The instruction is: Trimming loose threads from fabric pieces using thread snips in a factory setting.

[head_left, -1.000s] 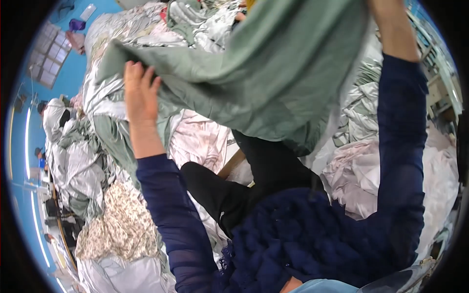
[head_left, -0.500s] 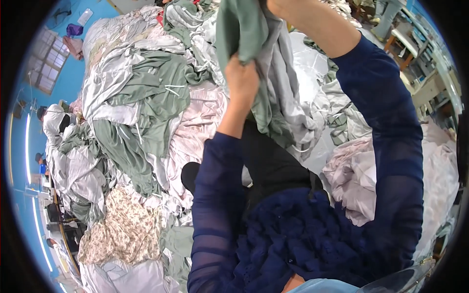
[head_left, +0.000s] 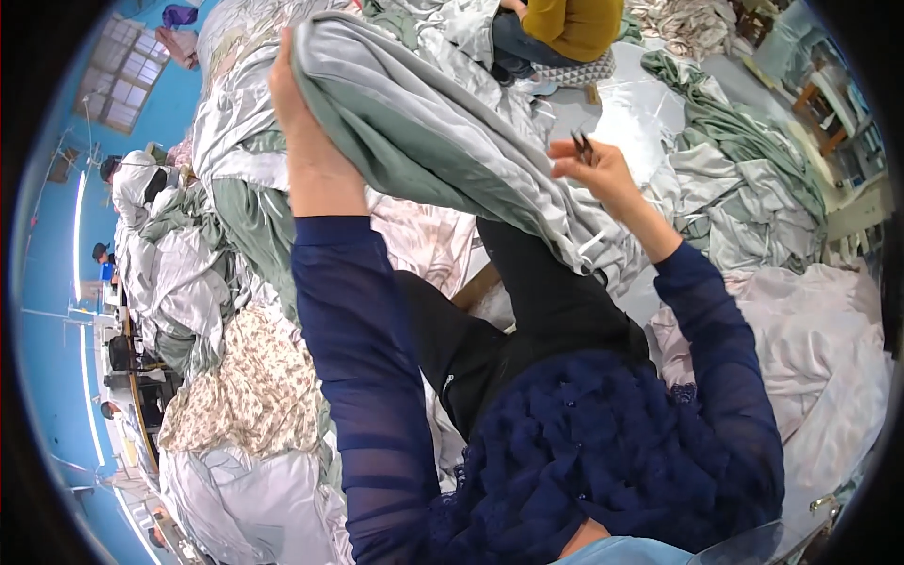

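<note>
My left hand (head_left: 315, 141) is raised at the upper left, closed on the edge of a long green and pale grey cloth (head_left: 405, 141); its fingers are partly hidden behind the fabric. From there the cloth stretches down to the right, over my black-trousered legs. To the right of the cloth and apart from it is my right hand (head_left: 607, 179), its fingers curled round small dark thread snips (head_left: 584, 148) whose tips point up. A short white tie (head_left: 590, 247) shows at the cloth's lower end.
Large heaps of white and green cloth (head_left: 254, 226) rise on the left, with a floral cloth (head_left: 250, 381) nearer me. A person in a mustard top (head_left: 570, 28) sits ahead. More green and white fabric (head_left: 753, 202) and a pale pink pile (head_left: 800, 358) lie at right.
My left hand has swung left, spreading the cloth sideways. My right hand has let go of the cloth and come down and nearer, with the snips now showing. The seated person has come into view.
</note>
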Available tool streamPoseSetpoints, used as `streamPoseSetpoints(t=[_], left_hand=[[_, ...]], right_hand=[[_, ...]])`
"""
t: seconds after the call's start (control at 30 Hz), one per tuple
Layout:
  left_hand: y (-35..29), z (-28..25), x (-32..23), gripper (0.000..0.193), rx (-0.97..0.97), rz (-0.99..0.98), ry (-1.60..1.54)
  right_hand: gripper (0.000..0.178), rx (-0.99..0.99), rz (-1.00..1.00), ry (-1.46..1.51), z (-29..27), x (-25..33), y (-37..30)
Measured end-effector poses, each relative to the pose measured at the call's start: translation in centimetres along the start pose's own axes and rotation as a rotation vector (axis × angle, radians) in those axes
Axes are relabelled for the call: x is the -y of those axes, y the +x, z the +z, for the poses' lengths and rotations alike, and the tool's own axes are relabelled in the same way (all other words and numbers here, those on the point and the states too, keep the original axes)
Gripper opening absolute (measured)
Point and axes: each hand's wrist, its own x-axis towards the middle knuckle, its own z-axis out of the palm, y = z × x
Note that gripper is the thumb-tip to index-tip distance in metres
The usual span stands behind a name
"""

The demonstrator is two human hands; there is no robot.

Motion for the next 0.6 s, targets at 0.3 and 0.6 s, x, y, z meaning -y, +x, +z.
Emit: streamPoseSetpoints(t=[0.3, 0.6], left_hand=[[0.2, -3.2, -5.7, 0.037, 0.157, 0.280, 0.203], [2.4, -5.5, -6.0, 0.036, 0.006, 0.404, 0.407]], right_hand=[[0.049, -0.107, 0.079, 0.051, 1.7, -7.2, -3.6], [0.043, 0.052, -0.368, -0.381, 9.0, -3.8, -8.1]])
